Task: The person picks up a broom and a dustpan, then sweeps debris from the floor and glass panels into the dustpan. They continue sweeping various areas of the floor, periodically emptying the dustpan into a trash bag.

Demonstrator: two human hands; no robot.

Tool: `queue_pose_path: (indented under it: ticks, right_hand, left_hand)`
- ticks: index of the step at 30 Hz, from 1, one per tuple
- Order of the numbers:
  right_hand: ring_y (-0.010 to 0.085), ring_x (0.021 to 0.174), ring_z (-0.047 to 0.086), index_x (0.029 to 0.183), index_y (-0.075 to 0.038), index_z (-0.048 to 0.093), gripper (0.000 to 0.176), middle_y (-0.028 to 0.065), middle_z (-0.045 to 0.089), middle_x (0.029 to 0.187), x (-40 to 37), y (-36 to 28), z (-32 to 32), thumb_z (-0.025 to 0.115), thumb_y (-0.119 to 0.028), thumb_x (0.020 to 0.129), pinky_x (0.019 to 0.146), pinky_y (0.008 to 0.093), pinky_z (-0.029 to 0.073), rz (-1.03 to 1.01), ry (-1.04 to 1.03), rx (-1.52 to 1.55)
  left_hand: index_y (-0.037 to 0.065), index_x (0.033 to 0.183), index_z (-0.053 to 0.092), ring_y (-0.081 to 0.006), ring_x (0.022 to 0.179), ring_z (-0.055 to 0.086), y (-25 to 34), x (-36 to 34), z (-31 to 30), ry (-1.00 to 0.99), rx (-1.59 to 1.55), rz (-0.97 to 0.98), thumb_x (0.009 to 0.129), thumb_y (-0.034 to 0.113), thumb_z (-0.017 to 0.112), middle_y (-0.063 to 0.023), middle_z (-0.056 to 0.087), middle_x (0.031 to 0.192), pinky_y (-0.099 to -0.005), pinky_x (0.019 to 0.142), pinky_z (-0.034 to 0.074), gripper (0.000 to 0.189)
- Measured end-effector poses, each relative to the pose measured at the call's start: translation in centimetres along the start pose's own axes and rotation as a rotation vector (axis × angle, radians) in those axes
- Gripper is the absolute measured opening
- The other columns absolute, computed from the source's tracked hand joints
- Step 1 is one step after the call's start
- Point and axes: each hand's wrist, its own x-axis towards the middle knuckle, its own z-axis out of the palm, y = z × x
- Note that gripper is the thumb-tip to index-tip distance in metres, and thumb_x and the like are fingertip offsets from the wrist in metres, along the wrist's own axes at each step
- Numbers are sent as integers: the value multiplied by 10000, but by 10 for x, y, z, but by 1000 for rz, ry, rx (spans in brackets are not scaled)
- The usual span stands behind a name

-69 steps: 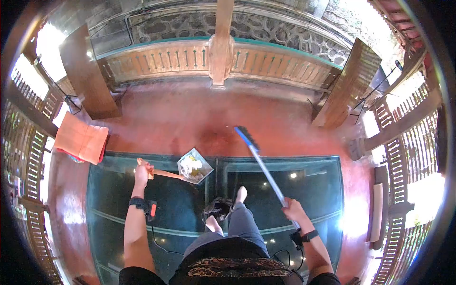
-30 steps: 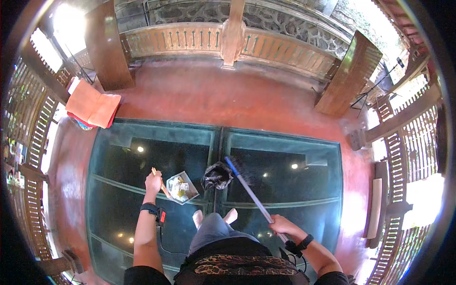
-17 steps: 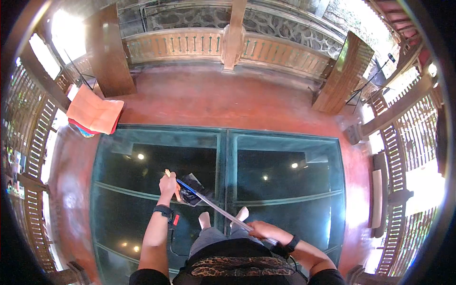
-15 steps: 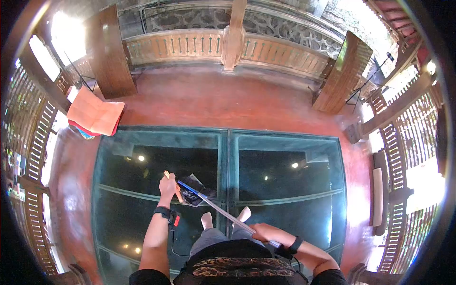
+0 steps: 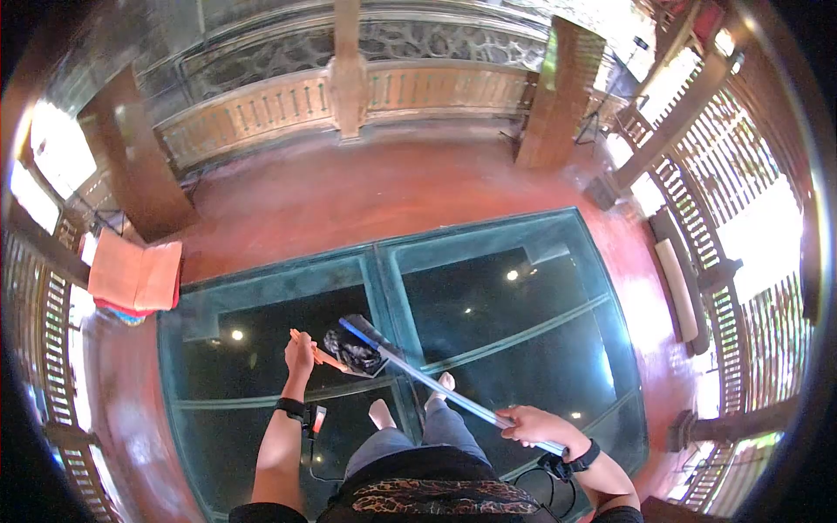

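Note:
My left hand [image 5: 300,350] is closed around an orange stick [image 5: 328,359], whose lower end slants down toward a dark, shiny, pan-like piece [image 5: 353,349]. Fingers of my right hand [image 5: 534,425] wrap a long silver pole [image 5: 445,390] near its close end. The pole's far part is blue [image 5: 357,331] and overlaps the dark piece in this view. Both tools are over a floor of glass panels [image 5: 488,305], and my bare feet [image 5: 381,415] stand on it. I cannot tell how the dark piece joins the pole or the stick.
Reddish floor [image 5: 349,187] surrounds the glass. Orange cushions [image 5: 135,270] are stacked at the left. Wooden boards [image 5: 558,96] stand upright toward the back, by a low railing [image 5: 253,113]. A long pale cushion [image 5: 678,292] lies along the right side.
My view has turned, so the room appears tilted and shifted left. The dark piece shows more fully between both tools, and my right hand appears farther right with the pole still held.

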Motion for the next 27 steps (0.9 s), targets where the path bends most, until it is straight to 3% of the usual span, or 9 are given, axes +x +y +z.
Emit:
queue_pose_path:
  ticks: [9, 13, 16, 20, 23, 24, 27]
  right_hand:
    - [101, 427, 458, 1160, -30, 417, 447, 24, 482, 561, -38, 55, -62, 524, -128, 737, 414, 236, 378, 52, 268, 360]
    - [104, 442, 480, 1166, -33, 412, 469, 36, 490, 554, -39, 88, -112, 532, -132, 723, 422, 234, 389, 74, 352, 364]
    - [127, 454, 507, 1179, -17, 393, 509, 73, 533, 580, -31, 122, -149, 542, -133, 706, 436, 251, 407, 103, 419, 335]
    - [134, 447, 507, 1190, -12, 380, 533, 88, 540, 575, -20, 151, -199, 547, -125, 697, 437, 261, 408, 155, 447, 366]
    - [108, 439, 475, 1195, -17, 382, 511, 35, 488, 571, -6, 173, -239, 528, -101, 713, 437, 243, 396, 118, 423, 358]
    - [107, 442, 475, 1190, -18, 389, 505, 35, 488, 571, -4, 171, -250, 528, -101, 711, 438, 243, 396, 130, 417, 358]
    - [105, 448, 477, 1175, -22, 407, 491, 34, 483, 564, 10, 161, -290, 531, -100, 707, 440, 241, 396, 127, 403, 323]
  left_hand:
    - [-8, 734, 565, -242, 705, 580, 80, 16, 113, -57, 3, 96, 716, 341, 404, -112, 608, 706, -342, 671, 415, 384]
    - [-9, 712, 566, -241, 684, 583, 113, 26, 175, -44, -50, 203, 718, 341, 424, -105, 604, 680, -339, 657, 422, 377]
    - [-24, 680, 554, -214, 648, 581, 149, 17, 212, -35, -55, 174, 730, 268, 437, -111, 598, 664, -317, 621, 427, 318]
    - [-26, 662, 523, -199, 653, 574, 181, 23, 254, -53, -268, 148, 719, 240, 446, -110, 589, 670, -305, 614, 429, 283]
    - [-13, 679, 494, -195, 654, 564, 180, 49, 289, -90, -535, 146, 706, 206, 451, -105, 575, 684, -298, 610, 430, 224]
    - [21, 748, 456, -193, 608, 551, 190, 47, 299, -93, -548, 191, 744, 212, 432, -132, 554, 696, -280, 546, 431, 193]
    - [-6, 700, 478, -184, 638, 552, 231, 42, 328, -110, -495, 95, 701, 183, 453, -103, 559, 694, -281, 596, 429, 190]
